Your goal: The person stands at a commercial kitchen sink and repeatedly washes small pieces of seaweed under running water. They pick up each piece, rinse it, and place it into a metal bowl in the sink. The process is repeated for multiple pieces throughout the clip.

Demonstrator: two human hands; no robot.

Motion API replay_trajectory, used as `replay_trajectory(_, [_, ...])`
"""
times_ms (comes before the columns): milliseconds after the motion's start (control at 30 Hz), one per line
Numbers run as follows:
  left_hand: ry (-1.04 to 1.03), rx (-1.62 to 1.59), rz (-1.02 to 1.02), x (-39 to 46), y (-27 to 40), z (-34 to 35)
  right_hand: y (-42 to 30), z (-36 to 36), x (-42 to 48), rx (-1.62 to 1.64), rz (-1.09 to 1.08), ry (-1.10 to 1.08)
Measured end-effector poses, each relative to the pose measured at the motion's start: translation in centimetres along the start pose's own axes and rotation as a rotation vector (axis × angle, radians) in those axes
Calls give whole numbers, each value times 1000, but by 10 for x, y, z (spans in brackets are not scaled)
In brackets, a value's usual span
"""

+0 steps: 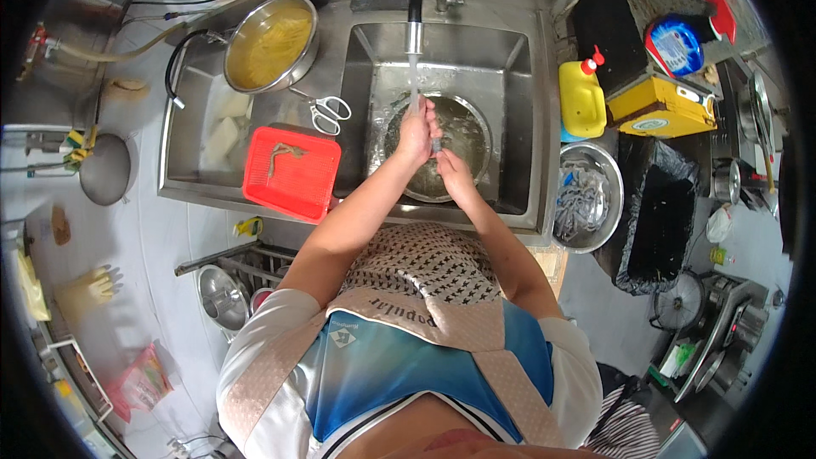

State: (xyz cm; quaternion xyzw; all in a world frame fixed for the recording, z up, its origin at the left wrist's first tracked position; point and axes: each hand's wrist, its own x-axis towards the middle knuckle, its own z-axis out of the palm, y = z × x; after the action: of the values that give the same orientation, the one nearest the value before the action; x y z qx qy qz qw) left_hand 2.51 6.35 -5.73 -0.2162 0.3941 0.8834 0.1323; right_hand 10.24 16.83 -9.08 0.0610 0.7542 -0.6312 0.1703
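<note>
Water runs from the black gooseneck faucet (415, 19) onto my left hand (415, 134), which is closed around part of a small greyish strip (437, 144); what the strip is, I cannot tell. The fingers of my right hand (451, 169) pinch its lower end. Both hands are over a round metal basin (488, 140) of water inside the steel sink (516, 102). To the left, a red plastic basket (293, 188) holds a few limp brownish pieces (284, 153). White-handled scissors (330, 116) lie behind the basket on the sink's steel top.
A steel bowl (231, 54) of yellow strips in liquid stands at the back left, beside a second sink (191, 159) with pale blocks. On the right are a yellow pump bottle (581, 102), a metal bowl (617, 197) of grey strips and a black-lined bin (669, 169).
</note>
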Motion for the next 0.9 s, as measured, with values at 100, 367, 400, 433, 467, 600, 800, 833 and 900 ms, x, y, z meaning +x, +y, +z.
replay_trajectory(100, [13, -10, 58, 1, 16, 8, -17, -2, -8, -86, -159, 54])
replay_trajectory(367, [-78, 445, 199, 9, 57, -21, 63, -61, -8, -410, 94, 40])
replay_trajectory(400, [-106, 439, 137, 6, 58, -21, 61, -63, -2, -345, 37, 64])
replay_trajectory(433, [-138, 436, 65, -1, 55, -20, 51, -63, 2, -277, -12, 92])
replay_trajectory(467, [-170, 433, -7, -6, 53, -20, 40, -63, 8, -209, -61, 121])
replay_trajectory(600, [-387, 473, -10, -15, 43, -24, -44, -23, 26, 15, -403, 180])
replay_trajectory(800, [-327, 680, 95, -14, 35, -27, -55, 14, 60, 313, -264, 54])
replay_trajectory(833, [-303, 698, 97, -16, 33, -27, -52, 15, 62, 382, -241, 20])
replay_trajectory(900, [-280, 660, 50, -25, 36, -21, -55, 15, 58, 437, -202, 34])
